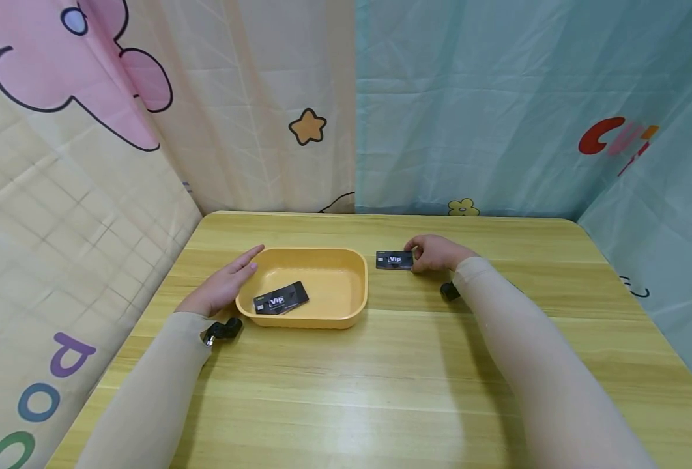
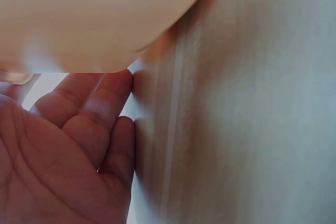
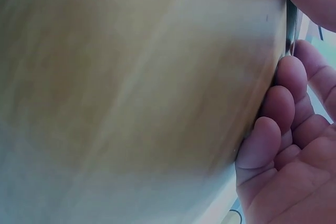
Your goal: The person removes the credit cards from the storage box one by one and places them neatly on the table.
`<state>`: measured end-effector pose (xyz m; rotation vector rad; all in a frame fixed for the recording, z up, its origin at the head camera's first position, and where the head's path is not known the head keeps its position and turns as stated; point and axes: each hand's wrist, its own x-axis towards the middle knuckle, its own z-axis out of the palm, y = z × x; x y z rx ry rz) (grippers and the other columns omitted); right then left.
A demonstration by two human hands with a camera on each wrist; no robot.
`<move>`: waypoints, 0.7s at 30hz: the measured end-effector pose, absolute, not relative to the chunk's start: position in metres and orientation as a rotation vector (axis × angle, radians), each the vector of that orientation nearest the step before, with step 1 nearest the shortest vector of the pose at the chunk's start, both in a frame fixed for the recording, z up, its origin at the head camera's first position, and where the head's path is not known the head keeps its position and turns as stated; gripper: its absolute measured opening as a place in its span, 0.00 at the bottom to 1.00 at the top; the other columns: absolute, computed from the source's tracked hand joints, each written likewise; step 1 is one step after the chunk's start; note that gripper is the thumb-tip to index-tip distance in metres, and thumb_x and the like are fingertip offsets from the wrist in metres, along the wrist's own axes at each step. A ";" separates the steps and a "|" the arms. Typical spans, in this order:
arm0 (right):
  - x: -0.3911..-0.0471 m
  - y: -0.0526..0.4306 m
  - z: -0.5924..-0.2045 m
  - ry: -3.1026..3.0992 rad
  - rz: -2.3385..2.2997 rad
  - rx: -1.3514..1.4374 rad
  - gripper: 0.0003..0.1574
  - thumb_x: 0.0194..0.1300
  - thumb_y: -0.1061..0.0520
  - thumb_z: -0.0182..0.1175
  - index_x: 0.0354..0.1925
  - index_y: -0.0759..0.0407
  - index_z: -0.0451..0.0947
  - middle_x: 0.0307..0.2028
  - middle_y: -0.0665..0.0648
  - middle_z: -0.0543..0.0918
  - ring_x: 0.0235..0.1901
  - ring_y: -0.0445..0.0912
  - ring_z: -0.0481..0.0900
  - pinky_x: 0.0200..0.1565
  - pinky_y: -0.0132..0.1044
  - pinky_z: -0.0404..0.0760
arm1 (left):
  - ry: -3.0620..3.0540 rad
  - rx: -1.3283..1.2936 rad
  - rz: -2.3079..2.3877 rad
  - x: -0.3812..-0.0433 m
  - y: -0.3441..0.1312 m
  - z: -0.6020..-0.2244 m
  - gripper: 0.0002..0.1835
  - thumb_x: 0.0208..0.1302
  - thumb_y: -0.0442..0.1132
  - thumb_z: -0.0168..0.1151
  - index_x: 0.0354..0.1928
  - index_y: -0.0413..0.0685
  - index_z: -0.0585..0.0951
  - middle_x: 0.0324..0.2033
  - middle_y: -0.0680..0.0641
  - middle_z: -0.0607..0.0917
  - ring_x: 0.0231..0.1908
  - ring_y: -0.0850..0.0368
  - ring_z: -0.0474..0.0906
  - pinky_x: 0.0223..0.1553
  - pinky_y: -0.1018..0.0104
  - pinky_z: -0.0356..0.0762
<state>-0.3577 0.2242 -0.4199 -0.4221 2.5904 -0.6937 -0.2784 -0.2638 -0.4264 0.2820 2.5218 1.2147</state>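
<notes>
My right hand [image 1: 436,253] is at the right end of a black "Vip" card [image 1: 389,260], thumb and forefinger on its edge. The right wrist view shows the card [image 3: 291,17] almost edge-on between thumb and fingers, the other fingers [image 3: 278,108] curled against the wood. To the left, a yellow plastic tray [image 1: 305,322] holds dark cards of the same look [image 1: 281,298], overlapping near its front left corner. My left hand [image 1: 224,285] lies along the tray's left side, fingers extended. In the left wrist view, those fingers [image 2: 113,93] reach under the tray's curved wall [image 2: 94,24].
The wood-grain table [image 1: 334,391] ends at the back against a patterned curtain [image 1: 469,117]. A black wrist mount [image 1: 225,329] sits beside the left wrist, and another [image 1: 449,291] beside the right wrist.
</notes>
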 end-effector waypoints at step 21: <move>-0.353 0.225 -0.419 2.567 -0.669 -0.405 0.35 0.62 0.58 0.70 0.67 0.59 0.74 0.45 0.58 0.77 0.43 0.50 0.74 0.50 0.43 0.72 | 2.515 0.286 1.218 -0.277 -0.263 -0.426 0.32 0.86 0.58 0.39 0.86 0.72 0.48 0.86 0.43 0.45 0.83 0.30 0.40 0.79 0.28 0.41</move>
